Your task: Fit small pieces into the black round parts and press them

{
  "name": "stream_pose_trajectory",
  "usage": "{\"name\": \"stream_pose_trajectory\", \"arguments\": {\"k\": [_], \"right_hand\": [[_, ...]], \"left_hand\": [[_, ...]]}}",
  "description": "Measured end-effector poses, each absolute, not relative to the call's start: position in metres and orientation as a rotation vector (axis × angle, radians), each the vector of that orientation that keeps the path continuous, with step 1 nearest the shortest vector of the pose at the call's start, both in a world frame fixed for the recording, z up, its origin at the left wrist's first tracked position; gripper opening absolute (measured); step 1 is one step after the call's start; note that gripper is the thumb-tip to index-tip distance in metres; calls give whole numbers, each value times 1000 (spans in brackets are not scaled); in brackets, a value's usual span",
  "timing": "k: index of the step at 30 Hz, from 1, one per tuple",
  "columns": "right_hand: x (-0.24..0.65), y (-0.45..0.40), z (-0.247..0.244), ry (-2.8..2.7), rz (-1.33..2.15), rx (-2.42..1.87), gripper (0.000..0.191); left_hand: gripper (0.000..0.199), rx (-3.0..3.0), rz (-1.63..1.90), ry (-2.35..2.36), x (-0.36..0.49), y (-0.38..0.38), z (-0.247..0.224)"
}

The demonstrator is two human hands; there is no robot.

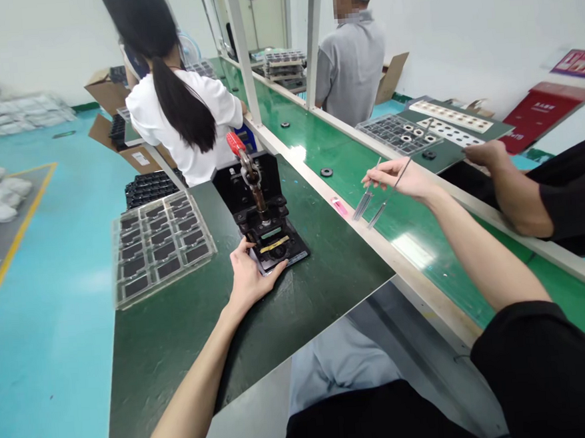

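A black clamp fixture [274, 240] with a red-tipped lever stands on the dark green table. My left hand [256, 271] rests at its near left edge, thumb and fingers spread around the base. A yellow strip [274, 244] lies across the fixture's lower part. Over the rail beside the conveyor, my right hand [392, 177] has its fingers closed on a thin metal rod. Below that hand are several thin metal pins [363, 205] near the rail's edge. A pink label [340, 206] is on the rail to their left.
A clear tray [164, 244] of dark parts sits left of the fixture. Black rings [326, 172] lie on the green conveyor [312, 144]. A person's arm [515, 190] reaches in at the right, near another tray [391, 134]. Two people are farther back.
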State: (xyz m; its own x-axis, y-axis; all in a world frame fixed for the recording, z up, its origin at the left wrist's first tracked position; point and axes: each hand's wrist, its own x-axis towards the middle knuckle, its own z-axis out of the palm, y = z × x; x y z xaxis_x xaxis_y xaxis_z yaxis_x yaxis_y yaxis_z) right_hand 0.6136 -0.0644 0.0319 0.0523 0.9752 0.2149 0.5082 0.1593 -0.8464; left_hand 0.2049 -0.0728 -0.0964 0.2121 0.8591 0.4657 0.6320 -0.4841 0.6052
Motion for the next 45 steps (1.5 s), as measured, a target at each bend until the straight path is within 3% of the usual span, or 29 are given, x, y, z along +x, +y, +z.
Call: {"name": "stream_pose_trajectory", "arguments": {"k": [9, 18, 21, 27, 29, 32, 36, 45], "right_hand": [[614, -59, 48, -1468, 559, -1395, 50], [645, -61, 97, -1242, 222, -1251, 22], [650, -82, 106, -1190, 72, -1222, 22], [620, -158, 99, -1078, -401, -1251, 43], [593, -187, 84, -1200, -272, -1384, 42], [544, -218, 58, -1378, 167, -1493, 39], [489, -223, 36, -1460, 694, -1294, 32], [446, -209, 9, -1655, 799, -1075, 18]], "left_hand": [[74, 2254, 1139, 1413, 205, -74, -96], [72, 2263, 1115, 1418, 204, -72, -97], [71, 2269, 1138, 1414, 206, -75, -94], [52, 2338, 1449, 1428, 230, -110, -81], [43, 2311, 1473, 1219, 240, -129, -75], [30, 2069, 1195, 819, 252, -154, -65], [43, 1893, 734, 507, 254, -171, -49], [47, 1604, 534, 496, 250, -175, -45]]}}
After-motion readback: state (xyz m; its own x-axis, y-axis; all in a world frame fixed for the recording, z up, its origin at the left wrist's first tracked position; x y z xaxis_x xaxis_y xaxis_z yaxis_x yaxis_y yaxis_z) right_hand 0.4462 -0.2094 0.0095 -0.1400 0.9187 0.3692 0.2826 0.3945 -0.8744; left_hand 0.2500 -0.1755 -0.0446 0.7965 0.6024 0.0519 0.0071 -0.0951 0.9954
